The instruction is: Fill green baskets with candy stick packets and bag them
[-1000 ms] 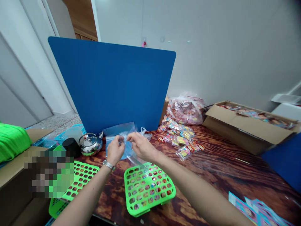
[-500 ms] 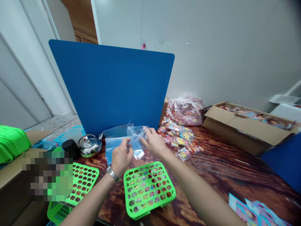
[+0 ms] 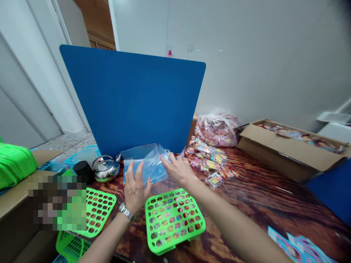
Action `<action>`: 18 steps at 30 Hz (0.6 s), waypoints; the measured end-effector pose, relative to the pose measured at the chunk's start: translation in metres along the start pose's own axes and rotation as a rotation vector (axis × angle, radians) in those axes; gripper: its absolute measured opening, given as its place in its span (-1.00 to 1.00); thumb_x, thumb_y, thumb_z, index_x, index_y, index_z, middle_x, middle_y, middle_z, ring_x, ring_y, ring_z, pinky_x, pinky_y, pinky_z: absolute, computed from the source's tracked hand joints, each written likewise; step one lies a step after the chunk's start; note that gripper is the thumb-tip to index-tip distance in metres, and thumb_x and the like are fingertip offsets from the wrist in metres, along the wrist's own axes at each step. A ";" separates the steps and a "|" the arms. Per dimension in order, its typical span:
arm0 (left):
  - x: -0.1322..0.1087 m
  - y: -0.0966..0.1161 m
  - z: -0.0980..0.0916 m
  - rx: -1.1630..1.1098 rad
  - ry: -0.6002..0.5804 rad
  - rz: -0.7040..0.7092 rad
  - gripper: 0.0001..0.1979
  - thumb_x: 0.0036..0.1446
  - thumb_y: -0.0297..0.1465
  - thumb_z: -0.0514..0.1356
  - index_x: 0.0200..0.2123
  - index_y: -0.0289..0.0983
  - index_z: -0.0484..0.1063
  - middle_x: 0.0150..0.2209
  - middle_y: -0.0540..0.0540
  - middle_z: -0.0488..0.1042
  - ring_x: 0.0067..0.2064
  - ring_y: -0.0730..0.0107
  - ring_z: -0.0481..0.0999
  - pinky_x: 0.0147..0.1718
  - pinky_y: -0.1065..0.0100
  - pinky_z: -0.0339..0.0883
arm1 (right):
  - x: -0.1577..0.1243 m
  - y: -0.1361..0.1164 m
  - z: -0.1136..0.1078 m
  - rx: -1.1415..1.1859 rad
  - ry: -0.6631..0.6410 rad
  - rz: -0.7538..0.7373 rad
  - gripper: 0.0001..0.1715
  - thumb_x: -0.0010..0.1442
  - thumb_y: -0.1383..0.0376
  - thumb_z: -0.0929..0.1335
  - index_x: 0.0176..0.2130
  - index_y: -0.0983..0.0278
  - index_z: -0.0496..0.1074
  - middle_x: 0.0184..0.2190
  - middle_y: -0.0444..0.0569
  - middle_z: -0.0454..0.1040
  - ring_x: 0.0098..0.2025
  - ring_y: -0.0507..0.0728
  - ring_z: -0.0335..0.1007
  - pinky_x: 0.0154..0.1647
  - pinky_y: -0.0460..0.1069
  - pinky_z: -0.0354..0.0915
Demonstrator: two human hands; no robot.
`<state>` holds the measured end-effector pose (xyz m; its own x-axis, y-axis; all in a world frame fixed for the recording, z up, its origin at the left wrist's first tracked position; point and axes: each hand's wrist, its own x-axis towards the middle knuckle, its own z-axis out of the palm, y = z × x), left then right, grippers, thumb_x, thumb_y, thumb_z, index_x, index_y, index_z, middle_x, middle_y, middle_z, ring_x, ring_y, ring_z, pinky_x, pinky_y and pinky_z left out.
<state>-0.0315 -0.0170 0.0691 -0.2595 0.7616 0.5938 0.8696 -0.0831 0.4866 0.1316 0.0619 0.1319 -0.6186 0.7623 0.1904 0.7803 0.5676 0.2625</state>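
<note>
My left hand (image 3: 135, 190) is open, its fingers spread over the near left part of a stack of clear plastic bags (image 3: 130, 168). My right hand (image 3: 179, 170) is at the right of the stack, fingers closed on a crumpled clear plastic bag (image 3: 161, 149) whose film shows on both sides of them. Its thumb is hidden. Just below the hands stands a green lidded basket (image 3: 175, 221), with colourful small packets visible through the holes.
A blue board (image 3: 131, 98) stands behind the bags. To the left are a steel kettle (image 3: 105, 168), a black cup (image 3: 83, 171) and another green basket lid (image 3: 101, 208). To the right lie candy-like packets (image 3: 210, 157), a carton (image 3: 285, 149) and printed cards (image 3: 298, 244).
My left hand has let go of the plastic, moved slightly left and down, and spread its fingers. The bag under my right hand has shifted and now lies flatter over the stack.
</note>
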 end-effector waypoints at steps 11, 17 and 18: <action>-0.001 0.023 -0.001 0.215 -0.215 0.443 -0.77 0.12 -0.40 0.13 -0.15 -0.07 0.47 0.31 -0.11 -0.04 0.30 -0.18 -0.13 0.06 -0.19 0.10 | 0.002 -0.017 0.008 -0.039 0.024 -0.044 -0.50 0.29 0.37 0.10 0.20 0.23 0.11 0.08 0.27 0.23 -0.12 0.26 0.36 -0.25 0.13 0.27; 0.006 0.029 0.004 0.328 -0.309 0.242 -0.71 0.17 -0.29 0.07 -0.07 -0.13 0.44 0.23 -0.26 0.12 0.23 -0.18 0.07 -0.06 -0.06 0.26 | -0.001 -0.019 0.002 -0.017 0.029 -0.071 -0.52 0.30 0.39 0.07 0.17 0.23 0.16 0.12 0.25 0.20 -0.13 0.25 0.34 -0.24 0.13 0.26; 0.010 0.029 0.002 0.349 -0.320 0.211 -0.71 0.18 -0.29 0.05 -0.08 -0.18 0.45 0.18 -0.28 0.21 0.18 -0.13 0.17 -0.10 0.01 0.30 | -0.001 -0.018 0.001 -0.013 0.032 -0.082 -0.53 0.30 0.39 0.07 0.15 0.24 0.20 0.12 0.25 0.20 -0.12 0.25 0.34 -0.24 0.13 0.26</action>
<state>-0.0083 -0.0103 0.0881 0.0308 0.9146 0.4032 0.9917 -0.0783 0.1020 0.1183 0.0507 0.1262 -0.6835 0.7026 0.1980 0.7255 0.6238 0.2907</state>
